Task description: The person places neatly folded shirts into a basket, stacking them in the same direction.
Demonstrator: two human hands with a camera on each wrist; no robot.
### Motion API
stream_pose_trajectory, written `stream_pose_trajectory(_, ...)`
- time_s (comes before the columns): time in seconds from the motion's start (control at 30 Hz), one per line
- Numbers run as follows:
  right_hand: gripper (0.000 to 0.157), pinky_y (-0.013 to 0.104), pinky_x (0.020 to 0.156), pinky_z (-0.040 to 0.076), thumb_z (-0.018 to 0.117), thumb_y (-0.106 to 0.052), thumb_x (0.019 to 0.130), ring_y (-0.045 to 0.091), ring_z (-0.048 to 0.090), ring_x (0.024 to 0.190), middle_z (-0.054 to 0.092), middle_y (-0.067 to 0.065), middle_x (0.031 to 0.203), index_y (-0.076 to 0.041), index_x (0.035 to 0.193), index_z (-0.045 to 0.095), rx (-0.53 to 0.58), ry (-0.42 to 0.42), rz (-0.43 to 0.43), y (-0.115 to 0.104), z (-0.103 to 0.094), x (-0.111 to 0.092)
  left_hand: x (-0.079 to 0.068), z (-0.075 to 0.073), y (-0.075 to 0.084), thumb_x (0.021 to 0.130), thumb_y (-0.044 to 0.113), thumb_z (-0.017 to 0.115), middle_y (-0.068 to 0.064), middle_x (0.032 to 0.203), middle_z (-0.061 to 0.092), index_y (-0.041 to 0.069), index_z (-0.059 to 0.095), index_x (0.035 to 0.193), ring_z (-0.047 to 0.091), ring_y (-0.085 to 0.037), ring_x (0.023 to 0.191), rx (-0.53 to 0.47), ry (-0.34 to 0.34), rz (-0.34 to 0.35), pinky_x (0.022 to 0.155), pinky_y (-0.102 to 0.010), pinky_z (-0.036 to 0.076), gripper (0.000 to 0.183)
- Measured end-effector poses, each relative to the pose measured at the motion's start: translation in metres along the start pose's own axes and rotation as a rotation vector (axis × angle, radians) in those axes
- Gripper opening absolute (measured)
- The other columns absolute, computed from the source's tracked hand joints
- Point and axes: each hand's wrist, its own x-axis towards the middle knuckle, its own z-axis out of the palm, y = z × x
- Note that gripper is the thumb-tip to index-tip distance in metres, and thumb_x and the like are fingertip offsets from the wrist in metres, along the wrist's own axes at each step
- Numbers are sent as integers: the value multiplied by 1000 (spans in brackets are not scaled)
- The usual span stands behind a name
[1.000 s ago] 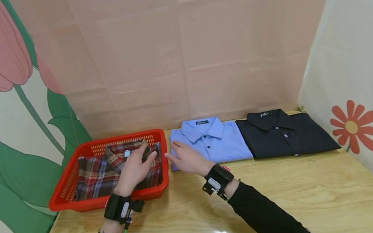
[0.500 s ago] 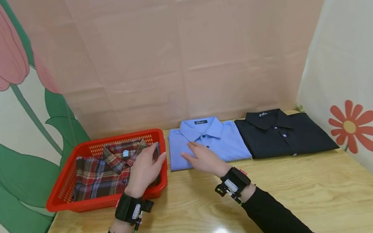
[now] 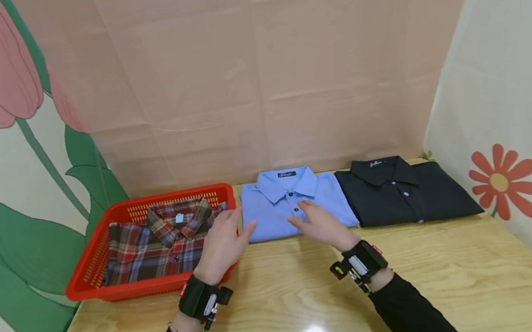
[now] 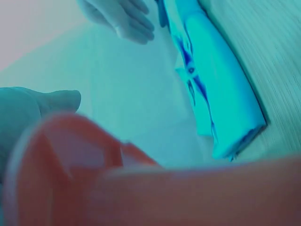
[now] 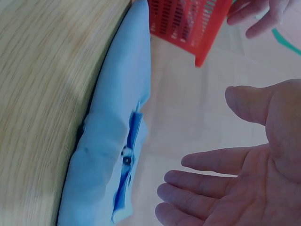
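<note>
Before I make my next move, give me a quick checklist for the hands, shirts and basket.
1. Left hand free: ok, open and holding nothing.
2. Right hand free: ok, open, not gripping the folded light-blue collared shirt.
3. Folded plaid collared shirt inside the red slotted plastic basket: ok.
4. Light-blue shirt folded: ok, collar at the far side.
5. Clear gap between it and the folded black collared shirt: not ok, none shows in the head view.
6. Left hand's clearance above the basket's rim: cannot tell.
</note>
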Motion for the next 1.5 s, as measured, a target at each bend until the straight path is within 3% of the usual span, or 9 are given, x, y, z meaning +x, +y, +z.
stream_pose_trajectory(0.17,68,56,113,33,49,-39,102,45,37,138,38,31,149,11,146,35,-9,8,20,9,-7,-3,-3,7,7,98,47,56,-18,140,55,7,49,144,50,-33,130,-8,-14,33,102,-52,46,62)
stream_pose_trajectory(0.33,68,57,111,33,48,-37,102,48,37,137,38,35,147,14,144,35,-26,17,35,19,-14,-4,-4,13,12,97,44,59,-19,135,58,6,52,141,53,-34,125,29,20,80,102,-51,46,59)
stream_pose_trajectory(0.57,66,58,110,35,47,-35,103,50,39,134,39,37,144,17,142,35,-40,20,51,31,-27,-7,-5,23,24,97,40,61,-19,138,55,5,51,141,53,-34,125,-15,5,101,104,-50,45,58)
stream_pose_trajectory(0.77,68,59,108,37,46,-36,103,51,39,133,39,39,143,19,142,34,-46,15,83,38,-29,-9,-3,38,30,94,36,65,-24,127,57,-3,57,130,53,-37,120,114,104,188,99,-48,48,54)
stream_pose_trajectory(0.9,69,59,106,38,45,-37,103,51,41,132,39,39,143,19,142,33,-38,-12,121,42,-29,-9,-3,49,34,92,35,68,-26,124,57,-7,58,123,50,-39,124,219,165,214,104,-49,45,53)
stream_pose_trajectory(1.07,66,55,94,47,49,-37,102,47,55,115,51,38,130,19,135,42,-63,-8,167,49,-29,-8,-4,65,38,93,39,66,-29,131,54,-9,54,127,45,-45,131,230,129,178,108,-53,40,60)
stream_pose_trajectory(1.2,61,46,81,49,50,-39,101,38,60,99,58,30,114,15,127,49,-65,-14,207,56,-28,-7,0,77,37,92,42,66,-25,125,55,-7,52,126,50,-39,122,197,113,122,97,-51,48,61)
stream_pose_trajectory(1.33,52,35,64,43,50,-40,100,28,54,77,55,18,90,11,112,54,-47,-28,233,64,-29,-6,7,85,33,92,42,67,-24,116,55,-6,55,122,52,-36,112,150,102,52,86,-49,51,58)
stream_pose_trajectory(1.5,56,37,68,44,50,-39,101,30,55,79,57,24,98,15,117,52,-65,-31,247,72,-27,-5,19,88,30,92,39,66,-28,111,54,-7,57,115,52,-40,110,83,81,-66,82,-53,51,53)
